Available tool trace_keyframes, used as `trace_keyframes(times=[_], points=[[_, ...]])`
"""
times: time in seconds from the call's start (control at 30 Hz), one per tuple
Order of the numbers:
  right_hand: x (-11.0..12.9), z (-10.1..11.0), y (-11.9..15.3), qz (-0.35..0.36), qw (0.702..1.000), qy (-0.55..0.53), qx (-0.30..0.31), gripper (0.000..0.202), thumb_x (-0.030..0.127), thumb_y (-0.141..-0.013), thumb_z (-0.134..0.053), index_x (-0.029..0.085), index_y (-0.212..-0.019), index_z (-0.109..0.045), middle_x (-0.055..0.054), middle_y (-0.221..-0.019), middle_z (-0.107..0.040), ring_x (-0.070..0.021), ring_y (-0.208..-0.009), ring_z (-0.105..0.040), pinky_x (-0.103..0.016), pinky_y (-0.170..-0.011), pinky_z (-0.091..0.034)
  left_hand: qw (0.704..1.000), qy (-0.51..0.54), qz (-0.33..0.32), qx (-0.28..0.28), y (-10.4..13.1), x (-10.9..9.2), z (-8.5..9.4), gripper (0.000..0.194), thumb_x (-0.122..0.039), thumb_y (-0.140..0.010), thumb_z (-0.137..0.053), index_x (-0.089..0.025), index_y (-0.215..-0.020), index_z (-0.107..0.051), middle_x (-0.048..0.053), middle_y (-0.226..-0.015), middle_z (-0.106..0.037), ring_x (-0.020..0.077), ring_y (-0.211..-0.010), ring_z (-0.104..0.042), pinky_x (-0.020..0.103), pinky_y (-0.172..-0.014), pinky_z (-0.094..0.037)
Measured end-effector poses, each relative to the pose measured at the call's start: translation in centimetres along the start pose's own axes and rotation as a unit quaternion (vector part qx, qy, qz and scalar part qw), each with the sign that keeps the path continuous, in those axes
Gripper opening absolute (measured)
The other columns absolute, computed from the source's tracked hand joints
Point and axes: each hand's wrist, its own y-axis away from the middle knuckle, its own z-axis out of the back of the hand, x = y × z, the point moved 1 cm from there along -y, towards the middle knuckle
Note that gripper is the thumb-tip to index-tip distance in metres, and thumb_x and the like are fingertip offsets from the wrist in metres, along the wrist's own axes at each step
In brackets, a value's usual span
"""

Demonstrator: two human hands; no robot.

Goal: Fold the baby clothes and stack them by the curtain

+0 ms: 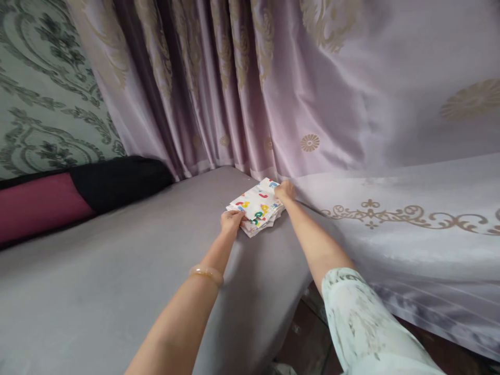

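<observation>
A stack of folded white cloths (255, 200) printed with colourful letters or numbers lies near the far corner of a grey-covered bed (156, 260). My left hand (231, 221) pinches the near left corner of the top cloth. At the right end of the stack, my right hand (285, 191) is closed on the cloth's edge, its fingertips partly hidden. The layers beneath stick out unevenly along the near side. A pale bangle circles my left wrist.
A black and maroon bolster (82, 195) lies along the wall at the left. Shiny lilac curtains (289, 104) with gold patterns hang right behind the stack and along the right. Dark floor (304, 338) shows below the bed's right edge.
</observation>
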Motion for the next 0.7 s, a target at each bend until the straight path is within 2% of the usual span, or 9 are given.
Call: trace_keyframes(times=[0.1, 0.2, 0.33, 0.47, 0.6, 0.7], points=[[0.1, -0.6, 0.1, -0.041, 0.999, -0.013, -0.020, 0.041, 0.023, -0.094, -0.039, 0.011, -0.127, -0.060, -0.021, -0.123, -0.064, -0.0300, -0.115, -0.062, -0.038, -0.091, -0.051, 1.000, -0.003, -0.011, 0.004, 0.0, 0.1, 0.0, 0.014, -0.027, -0.078, -0.065, -0.014, -0.079, -0.069, 0.006, -0.075, -0.073, 0.0072, -0.043, -0.051, 0.019, -0.041, -0.032], [0.4, -1.2, 0.3, -0.054, 0.997, -0.033, -0.043, 0.043, 0.022, -0.093, -0.042, 0.011, -0.132, -0.054, -0.020, -0.125, -0.063, -0.0294, -0.115, -0.062, -0.038, -0.093, -0.049, 1.000, 0.002, -0.013, 0.010, 0.1, 0.2, 0.1, 0.016, -0.028, -0.078, -0.063, -0.013, -0.078, -0.070, 0.007, -0.076, -0.073, 0.0080, -0.045, -0.053, 0.020, -0.042, -0.033], [0.9, -2.2, 0.8, -0.017, 0.998, -0.027, -0.053, 0.044, 0.028, -0.094, -0.042, 0.014, -0.135, -0.050, -0.019, -0.120, -0.064, -0.0304, -0.112, -0.062, -0.041, -0.091, -0.049, 1.000, -0.003, -0.002, 0.013, 0.5, 0.0, 0.2, 0.018, -0.029, -0.080, -0.062, -0.013, -0.081, -0.070, 0.007, -0.079, -0.074, 0.0084, -0.048, -0.055, 0.019, -0.044, -0.034], [1.3, -3.4, 1.1, 0.006, 0.998, 0.020, -0.057, 0.048, 0.042, -0.097, -0.035, 0.016, -0.132, -0.056, -0.020, -0.130, -0.056, -0.0323, -0.118, -0.057, -0.044, -0.096, -0.045, 1.000, 0.007, 0.007, 0.022, 1.3, -0.5, 0.4, 0.017, -0.027, -0.081, -0.061, -0.012, -0.086, -0.069, 0.006, -0.080, -0.074, 0.0080, -0.049, -0.055, 0.019, -0.047, -0.034], [1.5, -3.9, 0.8, -0.004, 0.998, 0.054, -0.014, 0.060, 0.049, -0.099, -0.022, 0.015, -0.139, -0.052, -0.022, -0.140, -0.048, -0.0330, -0.125, -0.051, -0.046, -0.103, -0.039, 0.998, 0.022, 0.004, 0.053, 2.2, -1.0, 1.2, 0.019, -0.030, -0.079, -0.066, -0.012, -0.087, -0.067, 0.006, -0.080, -0.074, 0.0090, -0.054, -0.058, 0.021, -0.051, -0.037], [1.4, -3.5, 0.1, 0.006, 0.998, 0.063, 0.026, 0.064, 0.050, -0.099, -0.020, 0.011, -0.140, -0.051, -0.024, -0.142, -0.045, -0.0332, -0.129, -0.048, -0.045, -0.105, -0.036, 0.997, 0.017, 0.006, 0.075, 3.0, -0.8, 2.9, 0.026, -0.036, -0.075, -0.070, -0.014, -0.088, -0.066, 0.006, -0.082, -0.074, 0.0101, -0.057, -0.060, 0.021, -0.054, -0.039]])
